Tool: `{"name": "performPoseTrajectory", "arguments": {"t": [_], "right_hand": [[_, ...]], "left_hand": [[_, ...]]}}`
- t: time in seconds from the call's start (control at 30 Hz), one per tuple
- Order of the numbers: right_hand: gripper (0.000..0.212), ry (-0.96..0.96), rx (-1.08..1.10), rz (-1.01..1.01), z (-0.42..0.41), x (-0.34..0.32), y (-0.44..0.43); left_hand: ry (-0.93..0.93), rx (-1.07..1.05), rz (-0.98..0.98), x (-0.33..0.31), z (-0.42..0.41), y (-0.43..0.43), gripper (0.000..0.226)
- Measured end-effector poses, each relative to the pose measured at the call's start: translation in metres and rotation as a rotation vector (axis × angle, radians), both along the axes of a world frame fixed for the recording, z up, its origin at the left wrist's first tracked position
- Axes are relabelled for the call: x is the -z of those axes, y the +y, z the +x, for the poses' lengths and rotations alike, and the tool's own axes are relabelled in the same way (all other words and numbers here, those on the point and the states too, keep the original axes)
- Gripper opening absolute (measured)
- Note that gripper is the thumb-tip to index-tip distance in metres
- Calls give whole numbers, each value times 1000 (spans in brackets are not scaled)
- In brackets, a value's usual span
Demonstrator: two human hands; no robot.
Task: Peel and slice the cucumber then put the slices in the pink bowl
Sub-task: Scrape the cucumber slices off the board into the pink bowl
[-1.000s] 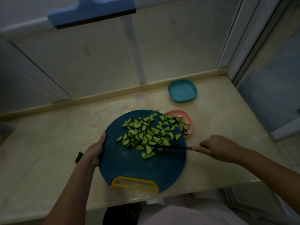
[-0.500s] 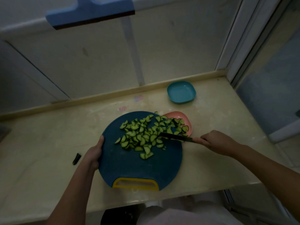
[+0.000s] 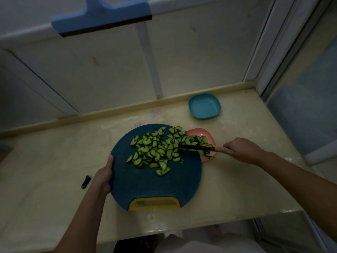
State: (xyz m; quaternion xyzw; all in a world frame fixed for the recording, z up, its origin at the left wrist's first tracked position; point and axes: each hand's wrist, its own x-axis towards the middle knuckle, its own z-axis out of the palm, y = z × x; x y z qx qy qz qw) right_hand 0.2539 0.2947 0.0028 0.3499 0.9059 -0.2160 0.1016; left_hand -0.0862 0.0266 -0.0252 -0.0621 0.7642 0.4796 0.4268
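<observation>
Step in hand: scraping cut cucumber off the board into the bowl; peeling and slicing judged done.
Left hand (image 3: 104, 177): gripping the left rim of the round blue cutting board (image 3: 155, 187), thumb on top, the other fingers hidden beneath.
Right hand (image 3: 242, 150): closed round the handle of the knife (image 3: 197, 147), fingers curled, blade lying flat and pointing left.
Cucumber slices (image 3: 155, 152): mostly heaped on the far half of the board, trailing rightward; a few already inside the pink bowl (image 3: 201, 132).
Pink bowl: on the bench (image 3: 45, 161) at the board's far right, its left part covered by the board's edge.
Just changed: blade swept from the near side of the heap up to the bowl's rim; heap dragged right; more green now in the bowl than a second ago; near half of the board left bare.
Meaning for the task: transfer under way but early, with most slices not yet in the bowl.
Next move, as a judgement: further sweeps from the left of the heap, with the board kept over the rim.
Risk: slices slipping past the bowl's near side onto the bench.
Also there: blue bowl (image 3: 205, 106) further back, well apart; small dark scrap (image 3: 86, 181) left of the gripping hand.
</observation>
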Motion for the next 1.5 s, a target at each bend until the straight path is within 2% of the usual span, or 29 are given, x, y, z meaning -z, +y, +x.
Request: {"name": "performPoseTrajectory", "arguments": {"t": [0.2,0.43,0.5,0.63,0.7,0.8,0.97,1.2,1.33,1.43,1.5], "right_hand": [[112,21,90,-47,28,6,-7],[113,123,231,-115,45,18,-40],[107,134,208,-132,39,19,-48],[70,133,210,-145,27,23,-64],[65,145,260,-147,28,27,-70],[68,142,299,-130,33,34,-77],[85,153,321,-110,37,36,-83],[62,155,478,-112,42,28,-84],[64,148,543,-111,47,25,-77],[62,168,535,-101,46,19,-79],[61,203,452,-136,40,10,-82]], "left_hand": [[5,17,11,-1,-14,-9,63],[8,59,13,-3,-14,-6,56],[19,71,2,-5,-13,-3,55],[13,132,-3,-6,-13,2,58],[9,154,-6,-7,-12,3,59],[17,169,-22,-7,-10,3,60],[13,170,-44,-7,-4,2,54],[26,170,-46,-9,-7,6,55],[33,189,-54,-15,-13,3,56],[20,209,-59,-20,-17,4,62],[33,216,-60,-24,-17,7,61]]}}
